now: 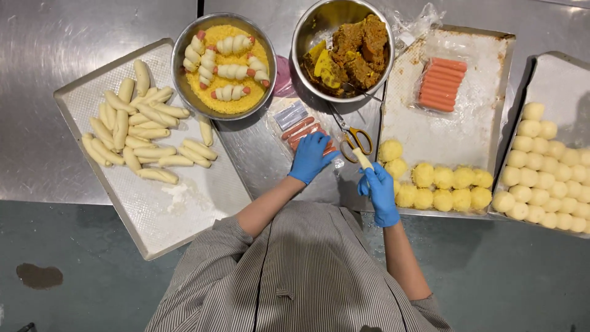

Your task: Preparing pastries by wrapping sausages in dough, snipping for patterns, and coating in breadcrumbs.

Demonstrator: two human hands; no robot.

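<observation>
Striped-sleeved arms over steel desk point(74, 37), left hand point(311, 157) fingers pressed on opened sausage pack point(301, 130), right hand point(380, 192) fingers grasping dough stick point(362, 158), scissors point(351, 135) between.

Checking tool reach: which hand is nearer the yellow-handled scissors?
Right. The right hand is just below the scissors, holding a dough stick; the left hand rests on the sausage pack beside them.

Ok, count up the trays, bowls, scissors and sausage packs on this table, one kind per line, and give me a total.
Trays: 3
Metal bowls: 2
Scissors: 1
Sausage packs: 2, one sealed, one opened under the left hand
Total: 8
</observation>
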